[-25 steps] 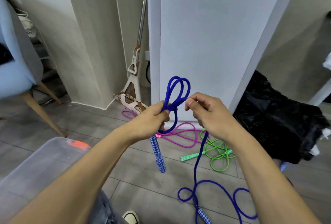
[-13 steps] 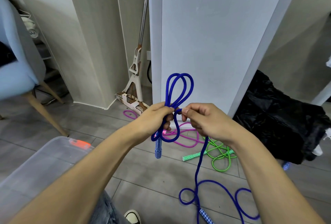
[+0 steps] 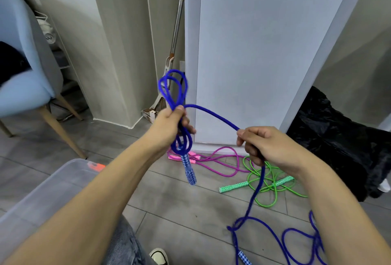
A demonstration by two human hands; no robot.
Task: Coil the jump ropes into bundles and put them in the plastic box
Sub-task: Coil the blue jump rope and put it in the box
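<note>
Between my two hands a span of the blue jump rope (image 3: 211, 114) arcs across. My left hand (image 3: 169, 126) is fisted round the gathered loops, which stand up above it and hang below with one blue handle (image 3: 189, 170) dangling. My right hand (image 3: 266, 146), off to the side and a little lower, pinches the rope, which drops from it to loose coils on the floor. At lower left I see the plastic box (image 3: 53, 188); pink (image 3: 220, 162) and green (image 3: 266, 182) ropes lie on the tiles beyond.
</note>
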